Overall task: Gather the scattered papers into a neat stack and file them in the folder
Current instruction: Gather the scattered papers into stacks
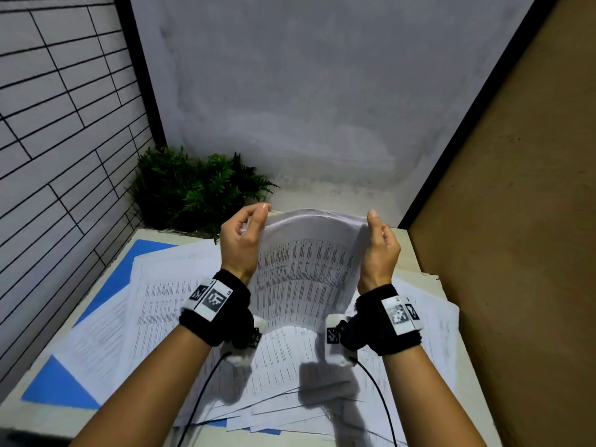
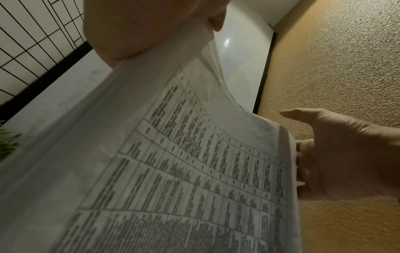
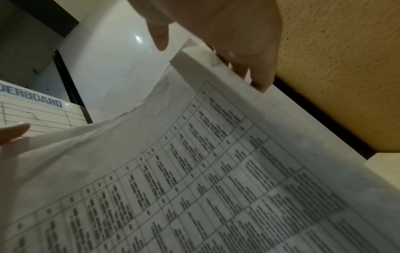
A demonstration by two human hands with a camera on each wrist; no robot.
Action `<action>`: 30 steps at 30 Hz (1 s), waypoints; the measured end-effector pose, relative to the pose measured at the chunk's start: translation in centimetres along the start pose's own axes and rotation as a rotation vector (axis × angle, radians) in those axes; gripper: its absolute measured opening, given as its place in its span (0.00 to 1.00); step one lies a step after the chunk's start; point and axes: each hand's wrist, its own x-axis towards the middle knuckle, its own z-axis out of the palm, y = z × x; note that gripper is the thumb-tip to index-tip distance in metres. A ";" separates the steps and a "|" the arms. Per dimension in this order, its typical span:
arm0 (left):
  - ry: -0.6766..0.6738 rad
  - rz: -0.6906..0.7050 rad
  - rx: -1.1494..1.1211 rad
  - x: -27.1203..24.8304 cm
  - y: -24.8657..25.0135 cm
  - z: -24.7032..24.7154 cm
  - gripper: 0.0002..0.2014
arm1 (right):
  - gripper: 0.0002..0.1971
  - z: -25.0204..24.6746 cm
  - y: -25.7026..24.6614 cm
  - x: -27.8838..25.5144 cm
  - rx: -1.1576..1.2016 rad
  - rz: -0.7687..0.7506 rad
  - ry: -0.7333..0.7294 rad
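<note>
Meanwhile, both hands lift a bowed sheaf of printed tables.

Left hand (image 1: 240, 241) and right hand (image 1: 380, 250) each pinch a side edge of the sheaf (image 1: 306, 272) above the scattered papers (image 1: 154, 304), probably to square it; the blue folder (image 1: 61, 387) lies beneath. Print is unreadable; a wall board reads "…ERBOARD" (image 3: 32, 101).

Two hands (image 1: 243, 240), one folder (image 1: 58, 387), one plant (image 1: 193, 188)
</note>
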 end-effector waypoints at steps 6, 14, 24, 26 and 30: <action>0.024 0.010 0.008 -0.3 0.6 0.4 0.15 | 0.18 0.4 0.1 0.2 0.005 0.039 0.008; -0.219 -0.039 -0.135 -0.4 -1.5 -2.0 0.31 | 0.16 -2.3 1.5 0.6 -0.033 0.052 -0.416; -0.359 -0.103 -0.159 -1.5 -1.9 -4.5 0.28 | 0.13 -4.5 1.1 -0.9 -0.001 0.020 -0.508; -0.455 -0.147 -0.135 -1.8 -2.9 -5.1 0.32 | 0.16 -5.2 2.2 -1.2 -0.080 0.102 -0.540; -0.500 -0.363 0.001 -3.1 -6.0 -5.2 0.37 | 0.10 -5.4 5.0 -2.3 -0.186 0.231 -0.511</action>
